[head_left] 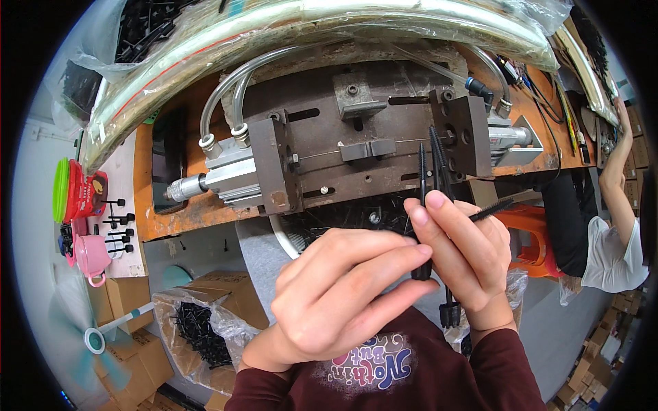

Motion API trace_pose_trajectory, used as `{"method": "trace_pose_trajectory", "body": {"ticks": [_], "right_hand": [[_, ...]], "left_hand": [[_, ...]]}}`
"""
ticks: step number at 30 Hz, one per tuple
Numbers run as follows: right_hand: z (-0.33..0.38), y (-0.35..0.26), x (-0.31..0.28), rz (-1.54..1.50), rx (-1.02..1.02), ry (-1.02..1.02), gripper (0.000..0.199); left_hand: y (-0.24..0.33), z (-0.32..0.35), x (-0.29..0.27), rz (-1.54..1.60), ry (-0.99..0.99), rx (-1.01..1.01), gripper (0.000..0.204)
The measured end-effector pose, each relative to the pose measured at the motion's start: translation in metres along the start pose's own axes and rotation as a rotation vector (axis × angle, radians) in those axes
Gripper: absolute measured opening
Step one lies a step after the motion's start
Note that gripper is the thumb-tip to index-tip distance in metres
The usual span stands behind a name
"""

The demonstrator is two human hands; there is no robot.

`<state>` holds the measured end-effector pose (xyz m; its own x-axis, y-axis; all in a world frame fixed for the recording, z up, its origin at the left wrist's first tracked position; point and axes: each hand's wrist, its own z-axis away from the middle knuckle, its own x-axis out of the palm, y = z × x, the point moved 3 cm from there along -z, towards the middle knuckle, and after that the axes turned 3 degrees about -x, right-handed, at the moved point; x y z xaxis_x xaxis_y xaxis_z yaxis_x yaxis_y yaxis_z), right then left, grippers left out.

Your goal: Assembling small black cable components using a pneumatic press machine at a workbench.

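Observation:
Both of my hands are raised in front of the metal fixture (319, 181). My right hand (469, 250) is closed around several black mascara wands (439, 156); most have their bristle tips upward, and one brush (495, 208) sticks out to the right. Below that hand hangs a ribbed black cap end (449, 315). With thumb and fingertips, my left hand (343, 291) pinches the black cap (421, 270) of one upright wand, whose stem also runs against the right fingertips. A small dark clamp block (368, 150) sits at the fixture's centre.
Air cylinders (233, 175) with clear hoses (226, 89) flank the fixture on an orange bench (154, 222). Black parts fill a plastic-lined carton (202, 332) at lower left. A fan (94, 340), pink cup (92, 255) and orange stool (528, 240) stand around; another person (613, 253) is at right.

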<state>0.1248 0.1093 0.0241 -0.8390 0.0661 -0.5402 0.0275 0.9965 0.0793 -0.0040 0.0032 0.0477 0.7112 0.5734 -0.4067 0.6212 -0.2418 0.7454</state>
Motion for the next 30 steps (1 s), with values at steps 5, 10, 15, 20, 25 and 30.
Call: {"method": "trace_pose_trajectory", "body": {"ticks": [5,10,15,20,25,30], "right_hand": [[0.000,0.003,-0.003,0.049,0.010,-0.017,0.030],[0.003,0.012,-0.013,0.058,0.149,-0.002,0.034],[0.004,0.018,-0.024,0.029,0.419,0.132,0.034],[0.014,0.017,-0.032,-0.070,0.555,0.261,0.029],[0.013,0.014,-0.035,-0.173,0.596,0.274,0.029],[0.011,0.017,-0.030,-0.315,0.659,0.259,0.029]], "left_hand": [[0.003,0.003,-0.002,-0.061,-0.049,-0.018,0.044],[-0.002,0.002,-0.009,-0.038,-0.081,-0.023,0.046],[-0.023,0.004,0.007,-0.228,-0.029,0.040,0.038],[-0.039,0.004,0.023,-0.455,-0.073,0.115,0.027],[-0.038,-0.008,0.020,-0.485,-0.084,0.079,0.024],[-0.036,-0.009,0.019,-0.513,-0.134,0.038,0.023]]}}
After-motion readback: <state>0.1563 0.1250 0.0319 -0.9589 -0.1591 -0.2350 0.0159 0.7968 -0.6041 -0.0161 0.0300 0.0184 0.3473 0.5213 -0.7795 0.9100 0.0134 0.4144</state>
